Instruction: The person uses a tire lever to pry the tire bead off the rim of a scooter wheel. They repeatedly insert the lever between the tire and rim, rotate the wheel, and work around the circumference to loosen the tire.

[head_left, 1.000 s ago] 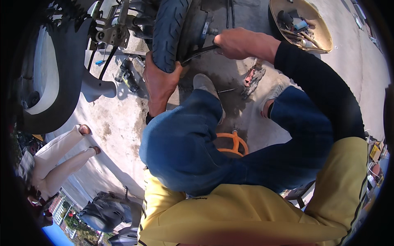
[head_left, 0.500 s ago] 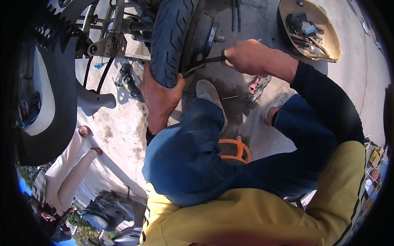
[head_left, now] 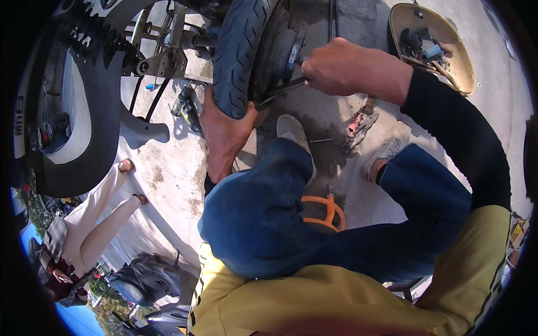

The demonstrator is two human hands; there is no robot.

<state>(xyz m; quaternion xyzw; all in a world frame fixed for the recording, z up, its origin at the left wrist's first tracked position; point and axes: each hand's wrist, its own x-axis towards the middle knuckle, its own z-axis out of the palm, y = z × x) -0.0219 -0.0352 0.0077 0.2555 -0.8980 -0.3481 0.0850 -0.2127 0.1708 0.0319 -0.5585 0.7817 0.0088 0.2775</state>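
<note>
A black motorcycle tyre (head_left: pixel 238 61) stands upright on its wheel (head_left: pixel 274 56) in front of me. My left hand (head_left: pixel 227 127) is closed round the bottom of the tyre, with the thumb near the rim edge. In my right hand (head_left: pixel 336 68), the fist is wrapped round the end of a dark tyre lever (head_left: pixel 287 88). The lever's far tip reaches the edge between tyre and rim, close to my left thumb. Beside the fist, a threaded axle end sticks out of the hub and is partly covered by my hand.
A tan basin (head_left: pixel 466 70) of tools and parts sits at the far right. A reddish brake caliper (head_left: pixel 355 124) lies on the concrete, and an orange tubular frame (head_left: pixel 336 215) is near my legs. Motorcycle bodywork (head_left: pixel 101 162) stands on the left; another person's legs (head_left: pixel 106 221) show behind it.
My right fist has moved slightly away from me and closer to the hub, tilting the lever more steeply. My left hand keeps its hold on the tyre. The whole view has shifted a little.
</note>
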